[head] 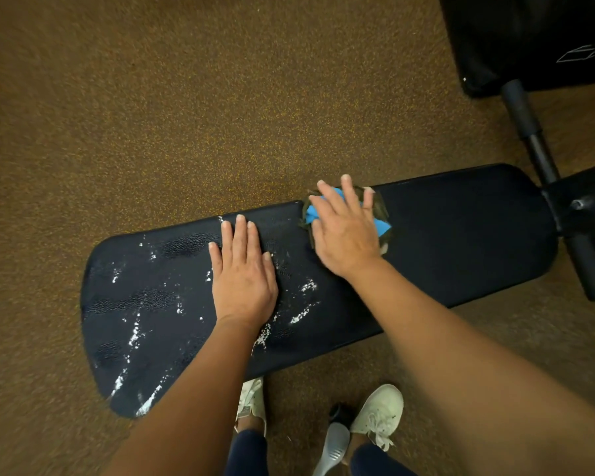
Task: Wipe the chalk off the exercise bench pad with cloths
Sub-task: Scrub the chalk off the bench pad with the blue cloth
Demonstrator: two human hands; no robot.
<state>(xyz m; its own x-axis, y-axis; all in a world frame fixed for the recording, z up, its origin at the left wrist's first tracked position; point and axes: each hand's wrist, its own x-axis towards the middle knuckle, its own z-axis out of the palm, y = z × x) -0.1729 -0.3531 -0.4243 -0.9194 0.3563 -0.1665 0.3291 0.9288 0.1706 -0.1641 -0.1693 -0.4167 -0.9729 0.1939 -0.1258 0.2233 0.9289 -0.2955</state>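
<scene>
A long black bench pad [461,235] lies across the view, tilted up to the right. White chalk smears [134,333] cover its left half; the right half looks dark and clean. My left hand [243,273] rests flat on the pad's middle, fingers apart, holding nothing. My right hand [346,228] presses flat on a bundled cloth [381,225], blue with a dark green layer, at the pad's far edge. Most of the cloth is hidden under the palm.
Brown speckled gym floor [152,97] surrounds the bench. The bench's black frame and roller bar [588,262] stand at the right, with another black pad [529,36] at the top right. My white shoes [378,412] and a grey object [334,444] are below the bench.
</scene>
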